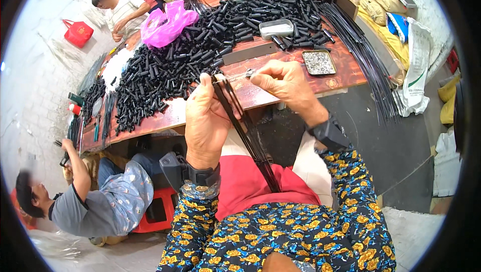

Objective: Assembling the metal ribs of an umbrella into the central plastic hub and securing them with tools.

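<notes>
Your left hand (pixel 204 121) has its fingers clamped around thin black rods (pixel 246 139); your right hand (pixel 289 84) pinches a small silvery piece (pixel 249 73) between its fingers, near the rods' tops.

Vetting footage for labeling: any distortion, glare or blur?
Head view: table edge bows, black rim around picture; head view: left floor bright, pale; head view: rods in left hand fairly sharp, bit at right fingers too small to identify.
</notes>
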A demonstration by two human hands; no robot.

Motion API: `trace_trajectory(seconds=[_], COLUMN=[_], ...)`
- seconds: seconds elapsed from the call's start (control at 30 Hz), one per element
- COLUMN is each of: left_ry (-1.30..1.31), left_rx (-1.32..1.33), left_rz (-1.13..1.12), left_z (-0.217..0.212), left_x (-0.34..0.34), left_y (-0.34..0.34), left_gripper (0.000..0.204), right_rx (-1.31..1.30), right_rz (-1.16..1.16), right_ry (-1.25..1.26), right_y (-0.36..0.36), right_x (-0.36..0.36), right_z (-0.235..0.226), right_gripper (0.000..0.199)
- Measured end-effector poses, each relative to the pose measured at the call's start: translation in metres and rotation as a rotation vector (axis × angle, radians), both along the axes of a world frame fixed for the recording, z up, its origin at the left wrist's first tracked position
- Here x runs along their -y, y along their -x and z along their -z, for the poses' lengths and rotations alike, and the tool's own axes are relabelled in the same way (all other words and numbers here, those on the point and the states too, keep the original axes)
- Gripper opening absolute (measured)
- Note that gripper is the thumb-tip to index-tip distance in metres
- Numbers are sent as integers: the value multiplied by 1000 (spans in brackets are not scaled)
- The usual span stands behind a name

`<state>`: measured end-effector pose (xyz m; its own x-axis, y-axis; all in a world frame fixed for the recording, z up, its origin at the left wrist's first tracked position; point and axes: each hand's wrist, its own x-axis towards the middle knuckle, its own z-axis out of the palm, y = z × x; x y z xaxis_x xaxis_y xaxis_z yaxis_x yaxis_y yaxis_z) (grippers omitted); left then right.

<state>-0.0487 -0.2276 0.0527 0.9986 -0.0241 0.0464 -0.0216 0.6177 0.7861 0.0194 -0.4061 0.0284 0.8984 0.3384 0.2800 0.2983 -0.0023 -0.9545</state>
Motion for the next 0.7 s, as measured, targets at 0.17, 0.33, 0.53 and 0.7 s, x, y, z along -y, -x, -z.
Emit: trace_trajectory(seconds=[0.17, 0.33, 0.53, 0.7], left_ry=[205, 338, 266, 280], left_rx=[34, 71, 112, 158], left_rz=[150, 273, 294, 361], left_z=[0, 5, 5, 9], left_x=[1, -6, -11, -12], left_y=[1, 2, 5, 4], left_gripper=[42, 41, 44, 42], right_rx=[499, 365, -144, 429], right_rz=[329, 168, -99, -74], right_ry=[1080, 1242, 621, 339], right_y=[-31, -47, -19, 7], right_x=[29, 21, 21, 25], right_z=[57, 77, 33, -8], right_gripper=[57, 50, 29, 24])
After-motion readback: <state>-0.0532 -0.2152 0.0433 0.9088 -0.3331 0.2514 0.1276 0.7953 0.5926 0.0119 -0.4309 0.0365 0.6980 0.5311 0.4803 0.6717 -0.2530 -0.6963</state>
